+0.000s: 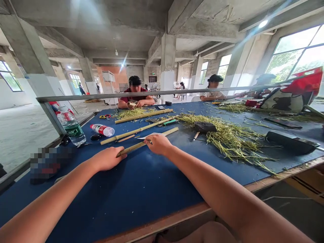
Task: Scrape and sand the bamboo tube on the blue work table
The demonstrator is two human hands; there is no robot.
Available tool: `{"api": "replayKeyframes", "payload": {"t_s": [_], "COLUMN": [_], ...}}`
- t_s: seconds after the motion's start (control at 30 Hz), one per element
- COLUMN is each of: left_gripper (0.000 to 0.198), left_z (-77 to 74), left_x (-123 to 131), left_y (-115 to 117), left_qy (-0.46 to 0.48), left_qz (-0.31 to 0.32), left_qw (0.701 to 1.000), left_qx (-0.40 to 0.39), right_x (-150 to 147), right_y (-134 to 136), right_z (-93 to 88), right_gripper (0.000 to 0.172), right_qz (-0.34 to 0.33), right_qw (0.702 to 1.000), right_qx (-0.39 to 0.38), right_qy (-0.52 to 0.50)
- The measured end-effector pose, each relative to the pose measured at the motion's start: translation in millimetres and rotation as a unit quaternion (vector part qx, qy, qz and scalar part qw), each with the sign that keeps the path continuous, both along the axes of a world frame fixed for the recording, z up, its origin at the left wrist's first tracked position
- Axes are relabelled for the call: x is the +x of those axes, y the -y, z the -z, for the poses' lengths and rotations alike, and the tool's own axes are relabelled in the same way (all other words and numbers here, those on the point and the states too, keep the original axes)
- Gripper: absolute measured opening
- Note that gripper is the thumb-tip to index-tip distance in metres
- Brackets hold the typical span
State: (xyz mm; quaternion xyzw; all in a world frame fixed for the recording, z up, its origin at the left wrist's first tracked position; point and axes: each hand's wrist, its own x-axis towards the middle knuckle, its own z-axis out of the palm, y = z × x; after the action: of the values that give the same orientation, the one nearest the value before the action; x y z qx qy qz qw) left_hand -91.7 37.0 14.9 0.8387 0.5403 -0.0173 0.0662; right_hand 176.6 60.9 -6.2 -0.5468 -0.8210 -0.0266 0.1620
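My left hand [108, 158] is wrapped round the near left end of a bamboo stick [135, 147], which slants away to the right with small dark holes showing. My right hand [159, 143] is closed over the middle of the same stick. From its fingers a thin pale pointed piece [143, 137] sticks out to the left, against the bamboo; its kind is hard to tell. Beyond my hands lie a longer bamboo pole [141, 129], a thin wooden strip [126, 138] and a green-handled tool [169, 123].
A heap of straw-like shavings [233, 135] spreads right, with a black-headed mallet [205, 127] on it. A black box [292, 141] stands farther right. Bottles [102, 130] and scissors [105, 116] lie left. A metal rail [152, 94] crosses the table; people [136, 92] sit beyond.
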Motion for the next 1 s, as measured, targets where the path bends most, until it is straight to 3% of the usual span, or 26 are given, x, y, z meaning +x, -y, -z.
{"api": "replayKeyframes", "payload": {"t_s": [0.1,0.3,0.4,0.67,0.87,1.0], "left_gripper": [0.040,0.041,0.041,0.038,0.043,0.041], "left_z": [-1.1,-2.3,-3.2,-4.0,-4.1,-4.9], "left_x": [1.8,1.7,1.7,4.4,2.2,2.6], "left_y": [1.1,2.9,4.0,3.9,3.6,5.2], "left_qy": [-0.009,-0.011,-0.013,-0.019,-0.017,-0.024], "left_qz": [-0.006,-0.001,-0.001,-0.008,-0.009,-0.009], "left_qw": [1.000,1.000,1.000,1.000,1.000,1.000], "left_qx": [-0.001,0.004,0.002,-0.001,-0.018,-0.006], "right_x": [5.1,46.4,51.3,18.2,50.3,45.4], "right_y": [-9.6,-40.9,-44.8,-29.2,-44.3,-41.2], "right_z": [8.4,15.3,18.6,21.8,16.5,18.5], "right_gripper": [0.045,0.048,0.051,0.050,0.048,0.048], "right_qz": [-0.034,0.075,0.091,-0.049,0.060,0.061], "right_qw": [0.999,0.997,0.995,0.998,0.997,0.996], "right_qx": [0.017,-0.022,-0.037,-0.013,-0.040,-0.039], "right_qy": [-0.004,0.008,0.006,-0.029,-0.040,-0.043]}}
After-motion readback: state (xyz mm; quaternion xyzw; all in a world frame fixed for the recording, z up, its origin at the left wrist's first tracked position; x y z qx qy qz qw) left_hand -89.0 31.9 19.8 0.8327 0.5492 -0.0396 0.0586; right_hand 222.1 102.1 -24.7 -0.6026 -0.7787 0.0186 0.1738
